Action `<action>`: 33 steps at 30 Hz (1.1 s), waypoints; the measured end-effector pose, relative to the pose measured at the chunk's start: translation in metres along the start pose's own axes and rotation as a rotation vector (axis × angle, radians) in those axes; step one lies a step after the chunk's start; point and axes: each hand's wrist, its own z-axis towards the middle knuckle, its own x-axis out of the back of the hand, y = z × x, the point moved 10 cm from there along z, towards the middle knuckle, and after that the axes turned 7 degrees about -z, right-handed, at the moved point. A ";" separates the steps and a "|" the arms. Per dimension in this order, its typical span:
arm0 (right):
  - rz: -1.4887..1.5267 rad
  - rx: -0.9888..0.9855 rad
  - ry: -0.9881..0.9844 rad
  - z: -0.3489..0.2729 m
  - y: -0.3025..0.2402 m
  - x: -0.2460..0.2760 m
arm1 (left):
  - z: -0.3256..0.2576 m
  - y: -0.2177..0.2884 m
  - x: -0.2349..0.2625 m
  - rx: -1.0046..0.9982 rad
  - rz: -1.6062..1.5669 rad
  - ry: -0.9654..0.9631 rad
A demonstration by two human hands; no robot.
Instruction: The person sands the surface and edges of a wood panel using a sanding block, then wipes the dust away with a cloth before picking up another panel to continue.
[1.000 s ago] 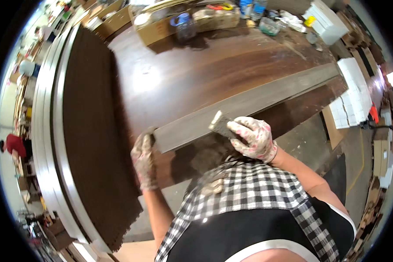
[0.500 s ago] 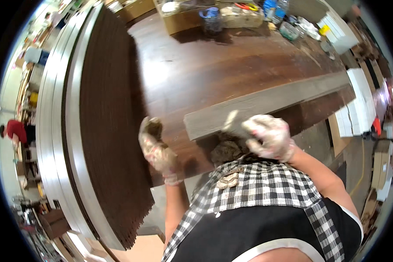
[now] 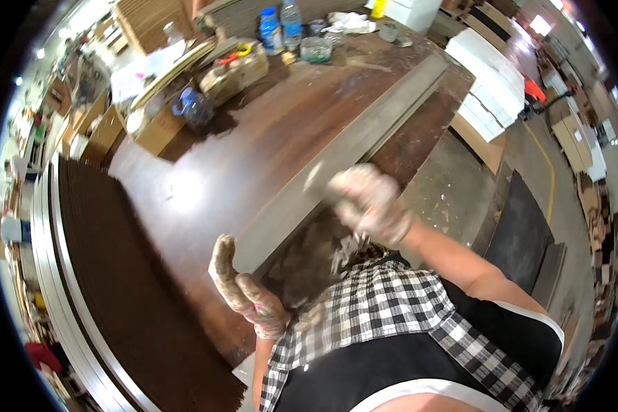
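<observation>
A long grey board [image 3: 336,163] lies slantwise across a brown glossy tabletop [image 3: 281,137]. Above the board's right-hand edge is my right hand [image 3: 372,202], in a stained white glove and smeared by motion. Its fingers look curled, and a pale blurred piece [image 3: 314,176] shows just beyond them; its kind cannot be made out. By the near end of the board my left hand [image 3: 250,292], gloved too, is raised with fingers apart and nothing in it. Between my hands, a dark smeared area [image 3: 299,264] lies below the board, close to my checked apron [image 3: 371,309].
A tall stack of dark boards [image 3: 117,275] stands along the left. Toward the back are a cardboard box [image 3: 159,134], a blue-topped jug [image 3: 193,108], plastic bottles [image 3: 270,31] and a glass bowl [image 3: 316,49]. White stacked packs [image 3: 487,82] stand at the right.
The view has swung to the right, so the table and board now run more steeply. My left hand's fingers have spread apart; my right hand is still over the board, now more blurred.
</observation>
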 end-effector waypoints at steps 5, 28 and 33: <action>0.072 -0.043 0.014 -0.006 0.036 0.020 | 0.011 0.031 -0.079 -0.052 0.091 -0.198; 0.343 -0.560 0.320 -0.004 0.492 0.125 | 0.029 0.004 -0.298 0.128 0.909 -0.808; 0.586 -0.596 0.353 -0.011 0.440 0.120 | 0.037 0.024 -0.290 0.111 0.935 -0.798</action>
